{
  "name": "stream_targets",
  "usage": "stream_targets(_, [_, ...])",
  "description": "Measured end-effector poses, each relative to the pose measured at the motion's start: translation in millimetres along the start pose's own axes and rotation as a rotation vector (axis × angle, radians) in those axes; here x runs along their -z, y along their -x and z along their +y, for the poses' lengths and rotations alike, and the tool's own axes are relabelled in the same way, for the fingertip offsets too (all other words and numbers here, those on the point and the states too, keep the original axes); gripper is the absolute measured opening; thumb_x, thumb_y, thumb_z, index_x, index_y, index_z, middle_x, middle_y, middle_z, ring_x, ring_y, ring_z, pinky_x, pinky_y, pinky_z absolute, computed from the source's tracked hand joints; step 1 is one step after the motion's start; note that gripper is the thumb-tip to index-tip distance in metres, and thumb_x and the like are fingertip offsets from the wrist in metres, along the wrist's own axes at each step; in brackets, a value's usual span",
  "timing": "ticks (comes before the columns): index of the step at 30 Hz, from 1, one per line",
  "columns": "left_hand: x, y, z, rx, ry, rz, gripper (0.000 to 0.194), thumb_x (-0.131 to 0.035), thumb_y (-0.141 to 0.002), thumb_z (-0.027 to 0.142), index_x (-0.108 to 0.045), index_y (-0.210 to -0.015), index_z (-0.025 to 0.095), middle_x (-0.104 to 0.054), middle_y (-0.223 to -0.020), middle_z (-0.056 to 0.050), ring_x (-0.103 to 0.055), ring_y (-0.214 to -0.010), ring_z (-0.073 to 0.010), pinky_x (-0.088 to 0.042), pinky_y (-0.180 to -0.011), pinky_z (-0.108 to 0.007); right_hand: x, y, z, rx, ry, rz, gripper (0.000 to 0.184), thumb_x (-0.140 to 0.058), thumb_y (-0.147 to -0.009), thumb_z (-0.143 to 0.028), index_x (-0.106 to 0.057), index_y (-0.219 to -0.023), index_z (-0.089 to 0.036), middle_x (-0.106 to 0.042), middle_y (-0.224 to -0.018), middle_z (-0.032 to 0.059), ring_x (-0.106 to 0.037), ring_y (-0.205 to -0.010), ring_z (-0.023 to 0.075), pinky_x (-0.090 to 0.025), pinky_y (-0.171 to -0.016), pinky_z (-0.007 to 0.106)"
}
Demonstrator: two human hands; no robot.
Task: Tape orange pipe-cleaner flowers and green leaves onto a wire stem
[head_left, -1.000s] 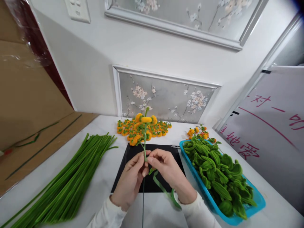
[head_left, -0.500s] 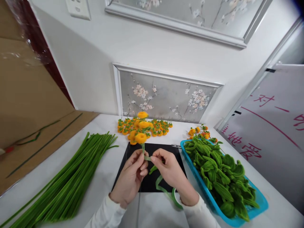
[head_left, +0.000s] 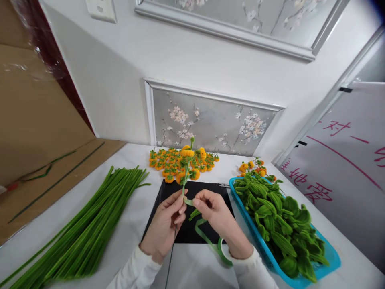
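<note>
My left hand (head_left: 168, 218) pinches the stem of an artificial flower spray (head_left: 187, 154), which stands upright with orange fuzzy blooms at its top. Below the fist, its thin stem runs down toward the table edge. Pinched in my right hand (head_left: 215, 212) is green floral tape (head_left: 189, 202), stretched short and taut to the stem. A loose length of the tape hangs to its roll (head_left: 223, 252), partly hidden by my right wrist. Both hands are over a black mat (head_left: 192, 233). Some green pieces (head_left: 195, 214) lie on it, partly behind my right hand.
Many orange flower heads (head_left: 161, 160) lie at the back. A bundle of green fuzzy stems (head_left: 90, 228) covers the left. On the right stands a blue basket (head_left: 255, 241) of green leaves (head_left: 279, 224); pliers (head_left: 223, 185) and a small orange flower group (head_left: 249, 165) lie near it.
The flower spray has turned in my left fingers, so its blooms now face differently and a green tip shows on top. My right hand has shifted slightly right, still holding the tape.
</note>
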State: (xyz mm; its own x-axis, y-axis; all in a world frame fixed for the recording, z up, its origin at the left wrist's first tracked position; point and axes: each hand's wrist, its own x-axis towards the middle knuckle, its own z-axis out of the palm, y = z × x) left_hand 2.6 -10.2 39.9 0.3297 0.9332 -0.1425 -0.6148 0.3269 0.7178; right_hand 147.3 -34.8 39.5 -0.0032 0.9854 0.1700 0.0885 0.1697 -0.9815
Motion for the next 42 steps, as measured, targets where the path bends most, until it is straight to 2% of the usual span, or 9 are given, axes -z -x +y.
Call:
stream_targets(4, [-2.8,1.6,0.1,0.012,0.001,-0.016,0.022,-0.078,-0.066,0.018,-0.073,-0.085,0.009,-0.049,-0.060,0.002,-0.034,-0.048,-0.0031,-0.028,-0.036,-0.010,-0.1,0.4,2.9,-0.042,-0.127,-0.053,0.027,-0.060,-0.082,-0.041,-0.055,-0.071,-0.017,-0.034,-0.052,-0.0080,-0.026,-0.047,0.0066,-0.022,-0.043,0.019])
stream_targets(7, [-5.3,2.9,0.0,0.035,0.004,-0.040,0.019,-0.078,-0.066,0.018,-0.073,-0.083,0.009,-0.051,-0.063,0.001,-0.034,-0.050,-0.0028,-0.027,-0.037,-0.010,-2.6,-1.2,4.7,-0.073,-0.309,-0.045,0.027,-0.060,-0.083,-0.043,-0.062,-0.078,-0.016,-0.050,-0.061,-0.0036,-0.042,-0.054,0.0081,-0.033,-0.051,0.020])
stream_targets(10, [-7.6,4.3,-1.0,0.053,-0.006,-0.080,0.018,-0.076,-0.070,0.020,-0.073,-0.086,0.011,-0.054,-0.070,-0.001,-0.034,-0.050,-0.0023,-0.026,-0.036,-0.009,-8.0,-4.6,6.5,-0.153,-0.611,-0.057,0.026,-0.065,-0.079,-0.042,-0.065,-0.084,-0.016,-0.060,-0.075,0.0010,-0.054,-0.068,0.0115,-0.042,-0.062,0.022])
stream_targets(13, [-9.4,6.1,-2.9,0.050,-0.046,-0.105,0.016,-0.074,-0.072,0.022,-0.074,-0.085,0.013,-0.055,-0.071,-0.001,-0.033,-0.050,-0.0023,-0.024,-0.036,-0.010,-13.8,-8.5,6.7,-0.214,-0.863,-0.055,0.022,-0.073,-0.072,-0.036,-0.065,-0.079,-0.016,-0.061,-0.073,0.0002,-0.056,-0.064,0.0115,-0.045,-0.063,0.023])
stream_targets(16, [-10.3,7.4,-5.3,0.007,-0.107,-0.079,0.017,-0.076,-0.071,0.024,-0.074,-0.085,0.014,-0.054,-0.067,-0.001,-0.035,-0.050,-0.0033,-0.026,-0.038,-0.011,-17.1,-11.3,4.6,-0.244,-0.981,0.030,0.020,-0.077,-0.067,-0.030,-0.062,-0.069,-0.017,-0.060,-0.065,-0.0013,-0.054,-0.058,0.0109,-0.046,-0.059,0.023])
stream_targets(24, [-10.7,7.6,-9.5,-0.070,-0.177,0.025,0.023,-0.081,-0.061,0.025,-0.075,-0.080,0.014,-0.056,-0.056,0.000,-0.042,-0.051,-0.0072,-0.035,-0.042,-0.017,-28.1,-9.5,0.2,-0.242,-0.981,0.154,0.021,-0.075,-0.066,-0.027,-0.056,-0.067,-0.019,-0.055,-0.060,-0.0033,-0.051,-0.052,0.0118,-0.046,-0.052,0.025])
stream_targets(31, [-12.5,6.6,-9.1,-0.097,-0.149,0.125,0.026,-0.085,-0.055,0.025,-0.075,-0.077,0.014,-0.062,-0.062,-0.001,-0.047,-0.052,-0.0071,-0.038,-0.043,-0.016,-43.1,-1.6,-8.7,-0.305,-1.036,0.302,0.021,-0.068,-0.068,-0.031,-0.050,-0.066,-0.020,-0.051,-0.059,-0.0036,-0.049,-0.046,0.0120,-0.045,-0.045,0.028])
stream_targets(38, [-9.2,6.1,-8.2,-0.004,-0.002,0.024,0.020,-0.081,-0.061,0.018,-0.074,-0.079,0.012,-0.057,-0.058,0.000,-0.043,-0.050,-0.0048,-0.034,-0.039,-0.011,-50.1,1.8,-4.6,-0.141,-0.986,0.482,0.022,-0.073,-0.065,-0.026,-0.054,-0.075,-0.022,-0.053,-0.065,-0.0043,-0.050,-0.051,0.0101,-0.048,-0.050,0.025])
stream_targets(42, [-9.3,8.3,-5.3,0.040,0.068,-0.014,0.024,-0.082,-0.059,0.016,-0.075,-0.083,0.012,-0.059,-0.061,-0.001,-0.044,-0.051,-0.0049,-0.036,-0.041,-0.012,-51.7,4.7,2.7,-0.132,-0.942,0.441,0.019,-0.070,-0.071,-0.031,-0.053,-0.077,-0.024,-0.050,-0.064,-0.0053,-0.048,-0.049,0.0095,-0.048,-0.049,0.024])
